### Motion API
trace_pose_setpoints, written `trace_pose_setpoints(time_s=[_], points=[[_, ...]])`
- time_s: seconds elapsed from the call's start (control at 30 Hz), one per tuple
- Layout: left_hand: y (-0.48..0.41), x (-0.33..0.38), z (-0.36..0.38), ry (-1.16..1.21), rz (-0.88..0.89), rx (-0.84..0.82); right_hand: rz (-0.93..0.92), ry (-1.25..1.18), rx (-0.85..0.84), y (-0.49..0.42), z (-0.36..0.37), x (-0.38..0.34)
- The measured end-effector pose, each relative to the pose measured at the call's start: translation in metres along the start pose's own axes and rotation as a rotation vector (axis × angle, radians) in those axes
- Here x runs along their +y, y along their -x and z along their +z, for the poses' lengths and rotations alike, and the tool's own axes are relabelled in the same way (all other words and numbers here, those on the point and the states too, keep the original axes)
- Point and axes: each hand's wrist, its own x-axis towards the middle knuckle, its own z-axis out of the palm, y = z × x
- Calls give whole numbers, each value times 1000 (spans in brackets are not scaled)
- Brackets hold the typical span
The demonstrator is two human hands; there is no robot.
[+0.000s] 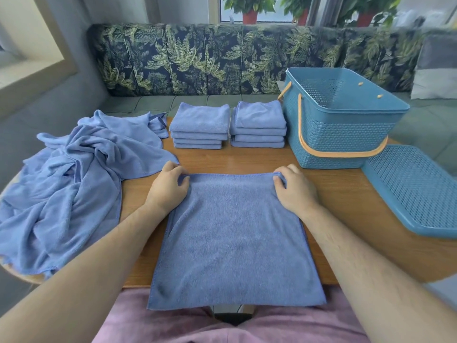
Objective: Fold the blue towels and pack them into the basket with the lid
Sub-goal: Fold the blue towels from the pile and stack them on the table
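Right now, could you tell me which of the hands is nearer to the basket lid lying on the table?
Right. The right hand pinches the flat towel's far right corner, on the side toward the lid. The left hand grips the opposite corner, farther away.

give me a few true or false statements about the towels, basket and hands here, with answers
1. Both hands pinch the far corners of the flat towel. True: the left hand and right hand each grip one corner.
2. The basket already holds folded towels. False: what shows of its inside looks empty.
3. Two folded stacks sit on the table beyond the hands. True.
4. The lid is closed on the basket. False: it lies on the table, right of the basket.
5. The unfolded pile lies to the right of the flat towel. False: it is on the left.
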Motion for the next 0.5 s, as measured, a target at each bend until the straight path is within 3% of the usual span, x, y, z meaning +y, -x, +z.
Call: trace_pose_setpoints(time_s=[0.2,0.5], points=[[1,1,-1,-86,-6,76,-90,-202,107,0,0,1],[2,3,-9,171,29,149,-73,-325,179,-1,-4,3]])
